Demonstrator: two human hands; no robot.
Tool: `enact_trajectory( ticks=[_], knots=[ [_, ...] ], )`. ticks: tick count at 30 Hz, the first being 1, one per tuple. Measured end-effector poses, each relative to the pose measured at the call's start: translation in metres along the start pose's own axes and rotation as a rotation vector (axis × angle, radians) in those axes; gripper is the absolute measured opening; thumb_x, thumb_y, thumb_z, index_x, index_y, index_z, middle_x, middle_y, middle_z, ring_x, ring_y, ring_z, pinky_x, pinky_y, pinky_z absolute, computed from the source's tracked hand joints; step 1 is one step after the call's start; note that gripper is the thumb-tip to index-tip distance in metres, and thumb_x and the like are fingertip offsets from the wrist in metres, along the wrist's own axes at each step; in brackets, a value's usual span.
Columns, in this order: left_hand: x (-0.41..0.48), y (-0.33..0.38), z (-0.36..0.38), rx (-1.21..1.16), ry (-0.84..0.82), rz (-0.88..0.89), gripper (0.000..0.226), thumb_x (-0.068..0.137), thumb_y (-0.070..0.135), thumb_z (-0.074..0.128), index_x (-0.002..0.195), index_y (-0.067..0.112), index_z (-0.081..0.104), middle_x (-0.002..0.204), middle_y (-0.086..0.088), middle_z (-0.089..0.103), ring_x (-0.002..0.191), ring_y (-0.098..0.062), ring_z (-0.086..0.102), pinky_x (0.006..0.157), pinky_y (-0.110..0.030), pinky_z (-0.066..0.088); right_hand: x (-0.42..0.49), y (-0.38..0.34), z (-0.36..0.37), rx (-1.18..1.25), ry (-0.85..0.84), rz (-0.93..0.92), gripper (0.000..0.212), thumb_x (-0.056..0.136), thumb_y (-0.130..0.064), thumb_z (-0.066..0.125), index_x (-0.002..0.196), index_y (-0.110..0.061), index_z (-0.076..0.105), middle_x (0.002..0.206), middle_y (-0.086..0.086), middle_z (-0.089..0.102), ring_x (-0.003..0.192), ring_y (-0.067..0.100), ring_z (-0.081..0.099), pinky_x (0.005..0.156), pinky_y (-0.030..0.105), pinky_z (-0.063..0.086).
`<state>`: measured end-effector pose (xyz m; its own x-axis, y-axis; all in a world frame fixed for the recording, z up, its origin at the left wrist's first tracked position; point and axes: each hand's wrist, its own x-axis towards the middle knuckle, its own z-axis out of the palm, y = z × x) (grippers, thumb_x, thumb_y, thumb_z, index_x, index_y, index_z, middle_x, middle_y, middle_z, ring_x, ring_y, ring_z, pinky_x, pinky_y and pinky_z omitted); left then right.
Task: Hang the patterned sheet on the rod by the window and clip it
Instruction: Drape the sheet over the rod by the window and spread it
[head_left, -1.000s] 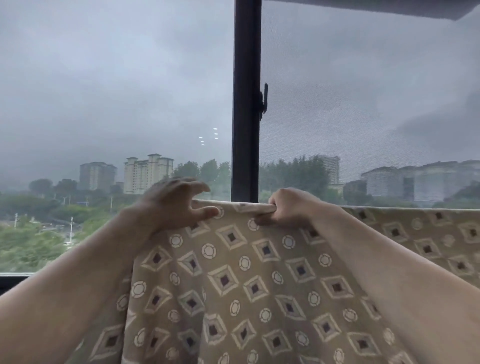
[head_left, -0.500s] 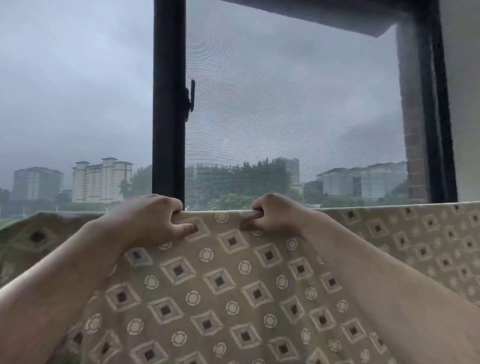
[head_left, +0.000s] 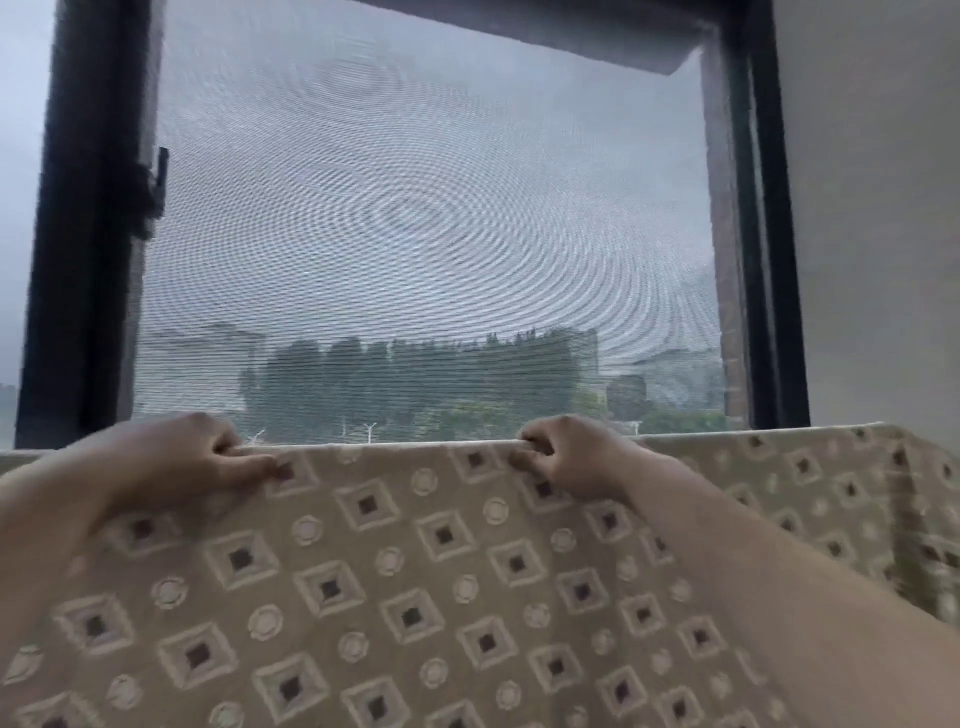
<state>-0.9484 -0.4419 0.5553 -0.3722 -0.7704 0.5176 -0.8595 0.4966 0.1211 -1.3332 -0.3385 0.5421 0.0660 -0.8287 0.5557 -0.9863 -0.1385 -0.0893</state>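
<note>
Patterned sheet (head_left: 415, 582): tan cloth printed with rows of pale diamonds, each with a dark square centre, and pale rings between them. It fills the lower half of the view and is stretched level across the bottom of the window. Its top edge runs straight from the left margin to the far right, where it drops away in a fold. The rod is not visible; whether the edge lies over it cannot be told.

Left hand (head_left: 192, 457): at the top edge, left of centre. Fingers are curled over the edge and the thumb is pressed on the near face, grasping the sheet. The bare forearm runs in from the lower left.

Right hand (head_left: 566, 457): at the same edge, right of centre and well apart from the left hand. Fingers are curled, pinching the sheet's edge. The bare forearm crosses the cloth from the lower right.

Window frame (head_left: 83, 234): dark, with an upright post at left carrying a small latch (head_left: 156, 182) and a second upright at right.

Insect screen (head_left: 415, 208): grey mesh between the uprights. Trees (head_left: 410, 379), buildings and overcast sky show blurred behind it.

Wall (head_left: 878, 208): plain and pale, right of the frame.
</note>
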Motion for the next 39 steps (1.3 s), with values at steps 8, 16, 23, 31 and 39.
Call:
enact_trajectory(
  ticks=[8,16,23,31,39],
  knots=[
    [0.052,0.161,0.061,0.089,0.08,0.255,0.045,0.084,0.062,0.054,0.068,0.02,0.053,0.06,0.008,0.058,0.06,-0.007,0.055,0.057,-0.029,0.04,0.002,0.04,0.003,0.096,0.028,-0.145,0.02,0.089,-0.04,0.052,0.092,-0.023,0.064,0.086,-0.01,0.067,0.083,0.014,0.061,0.082,0.04,0.052],
    [0.092,0.251,0.086,-0.043,-0.047,0.383,0.028,0.088,0.057,0.053,0.088,0.031,0.064,0.083,0.014,0.064,0.078,-0.006,0.061,0.071,-0.026,0.048,-0.011,0.125,-0.015,0.069,0.019,-0.049,0.018,0.093,-0.041,0.055,0.077,-0.033,0.058,0.071,-0.014,0.056,0.069,0.001,0.05,0.067,0.027,0.038],
    [0.122,0.329,0.121,0.034,-0.004,0.406,0.033,0.087,0.059,0.053,0.071,0.03,0.054,0.073,0.014,0.057,0.069,-0.002,0.054,0.064,-0.028,0.04,-0.037,0.219,-0.044,-0.006,-0.002,0.06,0.022,0.094,-0.039,0.052,0.074,-0.031,0.054,0.08,-0.012,0.058,0.075,0.008,0.053,0.072,0.033,0.044],
    [0.154,0.444,0.162,-0.001,-0.048,0.34,0.035,0.09,0.054,0.052,0.073,0.023,0.054,0.071,0.007,0.063,0.063,-0.01,0.06,0.063,-0.029,0.049,-0.051,0.345,-0.065,-0.032,0.026,0.092,0.02,0.097,-0.034,0.047,0.096,-0.027,0.065,0.102,-0.004,0.067,0.097,0.019,0.059,0.088,0.038,0.049],
    [0.168,0.518,0.208,0.079,0.161,0.264,0.039,0.09,0.06,0.042,0.074,0.026,0.053,0.072,0.013,0.058,0.066,-0.008,0.054,0.059,-0.03,0.043,-0.076,0.447,-0.076,-0.047,0.097,0.114,0.026,0.098,-0.021,0.043,0.11,-0.025,0.066,0.109,-0.002,0.064,0.102,0.02,0.058,0.093,0.039,0.047]
  ],
)
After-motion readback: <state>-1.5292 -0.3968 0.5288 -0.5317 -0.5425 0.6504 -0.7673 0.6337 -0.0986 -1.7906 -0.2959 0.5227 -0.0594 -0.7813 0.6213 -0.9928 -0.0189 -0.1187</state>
